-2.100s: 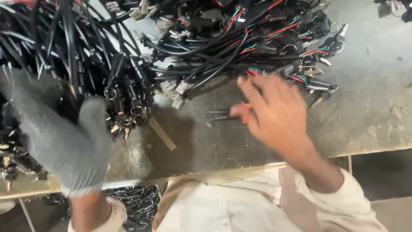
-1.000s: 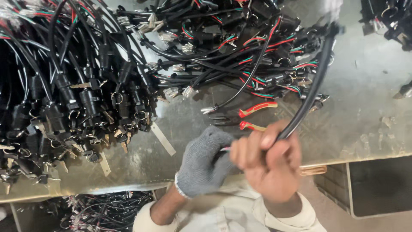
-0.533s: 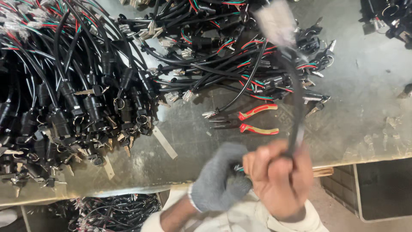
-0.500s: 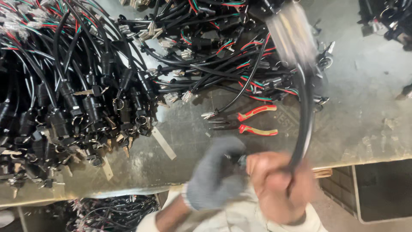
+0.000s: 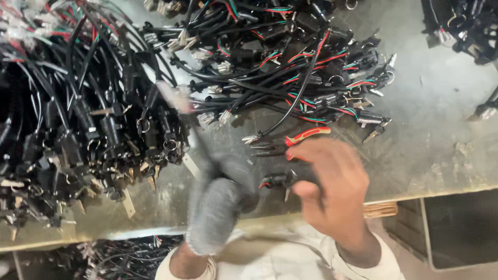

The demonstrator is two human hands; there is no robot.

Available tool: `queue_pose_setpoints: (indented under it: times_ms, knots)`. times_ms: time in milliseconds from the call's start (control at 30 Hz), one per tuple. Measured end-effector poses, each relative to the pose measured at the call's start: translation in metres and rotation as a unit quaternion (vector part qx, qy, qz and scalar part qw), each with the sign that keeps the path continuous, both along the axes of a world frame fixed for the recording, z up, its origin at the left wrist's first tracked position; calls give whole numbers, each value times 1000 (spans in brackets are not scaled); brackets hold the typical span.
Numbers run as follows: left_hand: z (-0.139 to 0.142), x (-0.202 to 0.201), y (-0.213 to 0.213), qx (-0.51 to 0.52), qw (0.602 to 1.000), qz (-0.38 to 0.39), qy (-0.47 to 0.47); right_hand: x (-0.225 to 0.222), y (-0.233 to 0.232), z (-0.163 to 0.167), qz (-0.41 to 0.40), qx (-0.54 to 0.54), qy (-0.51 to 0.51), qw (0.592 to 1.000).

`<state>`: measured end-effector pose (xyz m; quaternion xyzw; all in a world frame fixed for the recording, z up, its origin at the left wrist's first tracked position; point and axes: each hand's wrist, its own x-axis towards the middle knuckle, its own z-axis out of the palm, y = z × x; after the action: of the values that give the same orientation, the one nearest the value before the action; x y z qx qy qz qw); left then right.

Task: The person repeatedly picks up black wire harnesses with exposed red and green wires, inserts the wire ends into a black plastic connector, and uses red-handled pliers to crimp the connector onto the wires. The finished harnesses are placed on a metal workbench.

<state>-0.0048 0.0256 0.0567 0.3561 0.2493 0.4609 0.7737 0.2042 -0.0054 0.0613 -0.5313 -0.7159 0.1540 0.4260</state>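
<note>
Head-camera view, lower centre of the frame: a gloved left hand, blurred, has its fingers closed round a black cable running up and left, while the bare right hand curls its fingers on the black connector at the cable's other end. Red-handled pliers lie just above on the metal table, with heaps of black wire harnesses at left and top.

I see a grey metal worktop, scuffed. A big heap of black cables with plugs and keys fills its left side. A second tangle of black leads with red and green wires lies toward the far edge. Another dark bundle sits at the far right corner. More cables lie below the near edge.
</note>
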Motion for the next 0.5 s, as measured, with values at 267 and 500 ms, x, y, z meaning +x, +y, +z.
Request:
queue_pose_setpoints:
  times_ms: [267,500]
  knots:
    - [-9,55,-41,402,879,-109,233,45,8,57,218,-144,588,765]
    - [0,33,-8,442,853,-78,266,84,-34,4,196,-70,652,729]
